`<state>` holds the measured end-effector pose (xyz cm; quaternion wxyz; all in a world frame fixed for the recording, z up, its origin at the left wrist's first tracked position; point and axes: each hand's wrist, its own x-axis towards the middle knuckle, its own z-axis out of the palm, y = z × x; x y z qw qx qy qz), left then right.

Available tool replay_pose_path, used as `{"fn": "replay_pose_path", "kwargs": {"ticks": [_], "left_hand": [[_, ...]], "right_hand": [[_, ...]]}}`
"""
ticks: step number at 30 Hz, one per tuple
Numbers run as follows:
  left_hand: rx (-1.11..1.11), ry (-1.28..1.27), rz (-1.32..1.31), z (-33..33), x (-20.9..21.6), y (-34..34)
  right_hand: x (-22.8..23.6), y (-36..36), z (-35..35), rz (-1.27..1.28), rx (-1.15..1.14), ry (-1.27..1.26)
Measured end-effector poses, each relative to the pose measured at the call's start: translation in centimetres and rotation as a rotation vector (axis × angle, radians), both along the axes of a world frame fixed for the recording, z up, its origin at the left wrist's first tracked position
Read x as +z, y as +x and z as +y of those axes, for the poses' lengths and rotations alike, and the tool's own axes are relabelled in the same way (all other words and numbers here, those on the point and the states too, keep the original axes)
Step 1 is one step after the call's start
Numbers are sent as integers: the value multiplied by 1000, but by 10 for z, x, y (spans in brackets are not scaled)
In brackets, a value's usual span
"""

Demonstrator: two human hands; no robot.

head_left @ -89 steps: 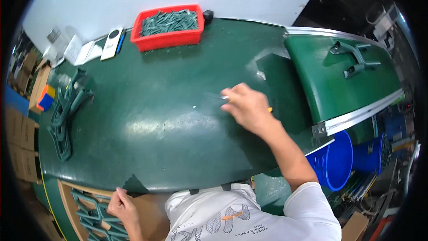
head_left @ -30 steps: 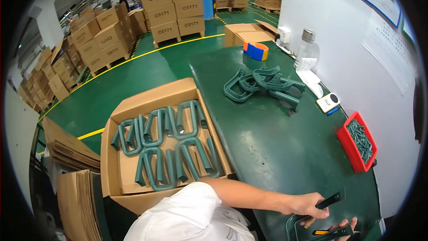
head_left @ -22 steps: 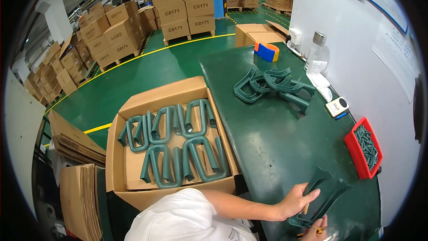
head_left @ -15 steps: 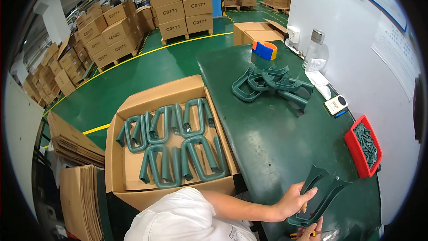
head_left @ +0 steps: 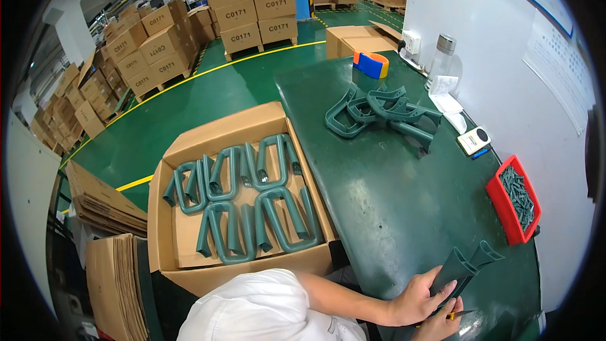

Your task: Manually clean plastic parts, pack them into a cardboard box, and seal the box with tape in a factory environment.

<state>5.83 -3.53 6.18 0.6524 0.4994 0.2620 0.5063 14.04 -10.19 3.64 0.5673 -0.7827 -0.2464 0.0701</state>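
Note:
My left hand (head_left: 416, 298) is closed round a dark green U-shaped plastic handle (head_left: 456, 270) above the right end of the table. The handle's two flared, hollow ends point up and away from me. Right beside it, my right hand (head_left: 439, 326) is closed on a small yellow-handled tool (head_left: 456, 316) with a dark pointed tip. Its exact kind is hidden by my fingers. The handle's curved part is also mostly covered by my hands. Several similar green handles (head_left: 346, 113) lie heaped at the table's far end.
On my left, an open carton (head_left: 165, 227) holds several green handles in two rows. A red bin (head_left: 510, 227) of small green pieces stands by the wall. Along the wall are a clear bottle (head_left: 442, 60) and a white device (head_left: 473, 141); a blue-orange tape roll (head_left: 371, 65) sits at the far edge.
The green handle has turned in my left hand, so its flared ends now face more toward me. My right hand with the yellow tool has moved up closer to my left hand.

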Motion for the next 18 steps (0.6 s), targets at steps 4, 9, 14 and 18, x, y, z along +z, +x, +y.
{"fn": "replay_pose_path", "kwargs": {"ticks": [4,9,14,18], "left_hand": [[-83,143,65,5,-25,0],[61,627,-66,22,-39,-14],[31,739,4,27,-42,-9],[41,298,60,23,-34,-11]], "right_hand": [[-14,23,-3,334,110,60],[10,27,0,747,260,-77],[-7,2,-13,990,182,212],[-4,-12,-18,764,133,158]]}}
